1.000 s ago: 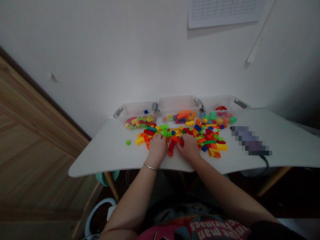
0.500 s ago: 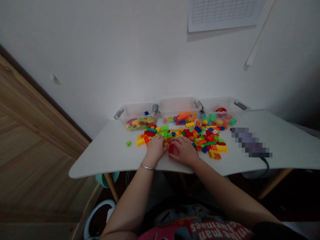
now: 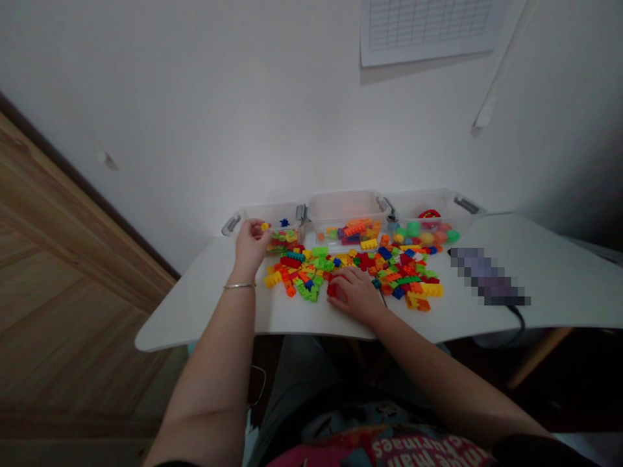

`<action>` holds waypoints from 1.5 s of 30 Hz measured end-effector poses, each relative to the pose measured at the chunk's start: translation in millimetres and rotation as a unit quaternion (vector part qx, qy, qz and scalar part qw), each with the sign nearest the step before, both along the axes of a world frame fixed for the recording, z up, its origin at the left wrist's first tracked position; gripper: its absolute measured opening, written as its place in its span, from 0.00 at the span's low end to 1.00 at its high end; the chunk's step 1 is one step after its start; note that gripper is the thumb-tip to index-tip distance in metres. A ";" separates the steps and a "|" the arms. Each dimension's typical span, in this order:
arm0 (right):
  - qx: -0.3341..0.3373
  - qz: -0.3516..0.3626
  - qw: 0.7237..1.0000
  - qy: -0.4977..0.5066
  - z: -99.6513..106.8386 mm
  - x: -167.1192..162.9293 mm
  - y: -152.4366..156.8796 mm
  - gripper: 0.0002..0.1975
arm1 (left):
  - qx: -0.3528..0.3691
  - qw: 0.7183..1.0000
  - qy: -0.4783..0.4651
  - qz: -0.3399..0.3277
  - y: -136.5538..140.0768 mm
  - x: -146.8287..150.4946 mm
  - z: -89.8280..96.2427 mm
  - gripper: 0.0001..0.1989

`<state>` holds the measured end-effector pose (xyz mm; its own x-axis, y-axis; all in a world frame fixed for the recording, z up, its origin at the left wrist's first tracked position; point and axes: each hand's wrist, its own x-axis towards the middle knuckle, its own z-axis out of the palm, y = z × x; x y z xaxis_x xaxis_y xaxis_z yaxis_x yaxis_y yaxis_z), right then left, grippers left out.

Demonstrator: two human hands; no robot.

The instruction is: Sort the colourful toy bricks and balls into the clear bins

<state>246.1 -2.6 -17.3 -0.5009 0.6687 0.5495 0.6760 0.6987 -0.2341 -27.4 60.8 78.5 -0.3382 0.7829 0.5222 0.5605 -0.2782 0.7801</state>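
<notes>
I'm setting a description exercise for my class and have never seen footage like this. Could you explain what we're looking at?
There is no machine here: these are a person's bare hands, seen from a camera worn on the head, looking forward and down. On a white table lies a heap of colourful toy bricks. Behind it stand three clear bins holding more small pieces. The left hand holds a small yellow piece at the leftmost bin. The right hand curls around something red at the heap's near edge; whether it grips it is unclear.
</notes>
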 end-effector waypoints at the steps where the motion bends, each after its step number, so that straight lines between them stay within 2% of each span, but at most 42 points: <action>1: 0.002 0.000 1.000 0.001 -0.1 -0.1 0.1 0.13 | 0.014 1.000 -0.003 0.023 5.2 -8.4 5.0 0.13; 3: 0.005 0.002 1.000 0.004 -0.1 -0.3 0.2 0.13 | 0.022 0.998 0.008 0.061 13.7 -21.9 11.6 0.16; 6: 0.006 0.003 1.000 0.008 0.0 -0.3 0.2 0.12 | -0.010 0.995 0.039 0.092 21.5 -31.4 14.9 0.15; 13: 0.000 0.005 1.000 0.004 0.5 -0.2 0.2 0.11 | -0.130 0.977 0.094 0.141 33.2 -19.4 7.7 0.14; 16: 0.003 0.001 1.000 0.005 0.4 -0.4 0.2 0.12 | -0.148 0.970 0.110 0.158 40.0 -14.4 5.5 0.13; 21: 0.009 0.001 1.000 -0.001 -0.9 -0.1 0.4 0.11 | -0.133 0.965 0.106 0.200 49.2 -16.3 3.4 0.15; 28: 0.008 0.000 1.000 0.001 -0.9 -0.1 0.9 0.12 | -0.157 0.955 0.156 0.196 56.0 -26.4 2.1 0.14; 31: 0.008 0.001 1.000 0.003 -1.1 -0.1 1.5 0.12 | -0.150 0.952 0.163 0.213 57.1 -27.5 2.3 0.15; 34: 0.007 0.001 1.000 0.007 -1.7 0.0 2.1 0.12 | -0.129 0.951 0.169 0.225 55.5 -26.7 0.8 0.20; 40: 0.005 0.009 1.000 0.007 -1.2 0.9 2.8 0.10 | -0.068 0.965 0.165 0.190 46.5 -23.1 -3.7 0.30; 45: -0.002 0.006 1.000 0.002 -1.5 1.2 3.7 0.10 | -0.023 0.959 0.205 0.195 28.8 -20.5 5.6 0.28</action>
<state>247.3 1.2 -18.7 -0.5070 0.6642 0.5494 0.6664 0.7063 -0.2390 -47.9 89.6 84.1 -0.3836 0.6639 0.6419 0.8774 0.0452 0.4776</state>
